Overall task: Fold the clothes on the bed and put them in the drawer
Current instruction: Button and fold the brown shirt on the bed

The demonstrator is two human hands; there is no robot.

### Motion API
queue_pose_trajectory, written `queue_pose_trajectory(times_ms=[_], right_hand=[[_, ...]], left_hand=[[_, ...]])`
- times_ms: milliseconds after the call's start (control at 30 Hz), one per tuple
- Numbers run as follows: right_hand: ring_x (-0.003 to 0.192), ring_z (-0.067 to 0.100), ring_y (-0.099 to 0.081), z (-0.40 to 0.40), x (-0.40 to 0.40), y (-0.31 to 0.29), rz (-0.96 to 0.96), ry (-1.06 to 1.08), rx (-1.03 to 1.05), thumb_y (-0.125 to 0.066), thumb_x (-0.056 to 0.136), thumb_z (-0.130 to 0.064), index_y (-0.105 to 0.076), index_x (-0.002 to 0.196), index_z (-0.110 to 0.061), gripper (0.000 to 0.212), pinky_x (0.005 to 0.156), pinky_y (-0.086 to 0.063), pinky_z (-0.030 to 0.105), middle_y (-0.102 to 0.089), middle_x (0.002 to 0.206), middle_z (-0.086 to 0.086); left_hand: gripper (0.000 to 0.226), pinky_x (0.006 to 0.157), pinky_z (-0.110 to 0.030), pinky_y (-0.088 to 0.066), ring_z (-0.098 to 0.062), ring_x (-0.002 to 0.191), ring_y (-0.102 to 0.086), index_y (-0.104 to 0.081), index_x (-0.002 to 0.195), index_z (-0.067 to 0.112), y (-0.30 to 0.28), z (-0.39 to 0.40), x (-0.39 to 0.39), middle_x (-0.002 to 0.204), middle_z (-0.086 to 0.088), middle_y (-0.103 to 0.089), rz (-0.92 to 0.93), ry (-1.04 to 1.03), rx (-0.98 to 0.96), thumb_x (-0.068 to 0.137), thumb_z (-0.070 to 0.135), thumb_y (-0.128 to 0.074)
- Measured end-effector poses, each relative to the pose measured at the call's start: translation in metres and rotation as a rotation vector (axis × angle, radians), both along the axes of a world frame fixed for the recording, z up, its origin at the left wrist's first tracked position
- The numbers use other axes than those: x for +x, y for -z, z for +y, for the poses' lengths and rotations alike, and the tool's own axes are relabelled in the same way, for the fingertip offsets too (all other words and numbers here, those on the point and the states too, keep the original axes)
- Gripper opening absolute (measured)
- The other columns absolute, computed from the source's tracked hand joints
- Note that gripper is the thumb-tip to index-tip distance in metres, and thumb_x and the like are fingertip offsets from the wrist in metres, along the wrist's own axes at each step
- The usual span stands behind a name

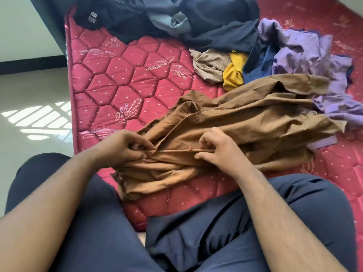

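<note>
A brown garment (245,118) lies crumpled across the red quilted bed (121,79), reaching from my lap toward the right. My left hand (125,147) pinches a fold of its near edge between thumb and fingers. My right hand (220,149) pinches the same edge a little to the right, near a small red mark on the seam. Farther back lie a beige piece (210,64), a yellow piece (234,74), a purple garment (306,54) and dark clothes (176,18). No drawer is in view.
My legs in dark blue trousers (196,236) fill the bottom of the view at the bed's near edge. The pale tiled floor (29,107) with a patch of sunlight lies to the left of the mattress.
</note>
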State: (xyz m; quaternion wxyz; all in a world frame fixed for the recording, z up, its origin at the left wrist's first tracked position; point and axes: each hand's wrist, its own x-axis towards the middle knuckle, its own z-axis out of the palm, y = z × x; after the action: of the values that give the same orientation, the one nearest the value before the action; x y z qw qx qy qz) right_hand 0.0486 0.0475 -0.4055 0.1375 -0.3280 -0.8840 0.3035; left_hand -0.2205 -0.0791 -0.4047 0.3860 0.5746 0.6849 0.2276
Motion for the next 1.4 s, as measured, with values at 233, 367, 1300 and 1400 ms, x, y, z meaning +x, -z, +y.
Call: queue_pose_trajectory(times_ms=[233,367,1300,1400], right_hand=[[0.082,0.012,-0.059,-0.007,-0.014,0.005,0.072,-0.093,0.009,-0.080,0.076,-0.017,-0.076,0.089,-0.011,0.015,0.079,-0.049,0.032,-0.063,0.083,-0.003],[0.082,0.009,-0.060,-0.008,-0.011,0.005,0.105,-0.056,0.000,-0.077,0.080,-0.026,-0.076,0.093,-0.014,0.018,0.078,-0.050,0.029,-0.064,0.085,-0.007],[0.084,0.011,-0.069,-0.010,-0.013,0.000,0.412,0.022,0.261,-0.079,0.076,0.001,-0.077,0.085,-0.009,0.014,0.077,-0.054,0.034,-0.075,0.088,-0.001],[0.084,0.012,-0.068,-0.010,-0.014,0.000,0.417,0.018,0.260,-0.078,0.075,0.002,-0.077,0.084,-0.008,0.014,0.078,-0.056,0.034,-0.074,0.087,0.000]], left_hand=[[0.019,0.070,-0.028,-0.051,-0.006,0.071,-0.064,-0.078,0.084,0.033,-0.021,0.012,0.002,0.070,0.010,-0.069,0.311,0.045,-0.183,0.078,0.051,-0.076],[0.030,0.071,-0.033,-0.053,-0.019,0.073,-0.066,-0.075,0.089,0.023,-0.026,0.035,0.033,0.074,0.003,-0.069,0.203,-0.356,0.124,0.082,0.052,-0.072],[0.003,0.062,-0.023,-0.041,-0.001,0.059,-0.051,-0.076,0.083,0.015,-0.015,0.042,0.078,0.066,0.008,-0.065,-0.162,-0.400,0.138,0.082,0.016,-0.074],[0.004,0.055,-0.020,-0.040,-0.001,0.055,-0.049,-0.077,0.085,0.010,-0.013,0.039,0.079,0.061,0.009,-0.062,-0.355,-0.459,0.109,0.084,0.011,-0.073]])
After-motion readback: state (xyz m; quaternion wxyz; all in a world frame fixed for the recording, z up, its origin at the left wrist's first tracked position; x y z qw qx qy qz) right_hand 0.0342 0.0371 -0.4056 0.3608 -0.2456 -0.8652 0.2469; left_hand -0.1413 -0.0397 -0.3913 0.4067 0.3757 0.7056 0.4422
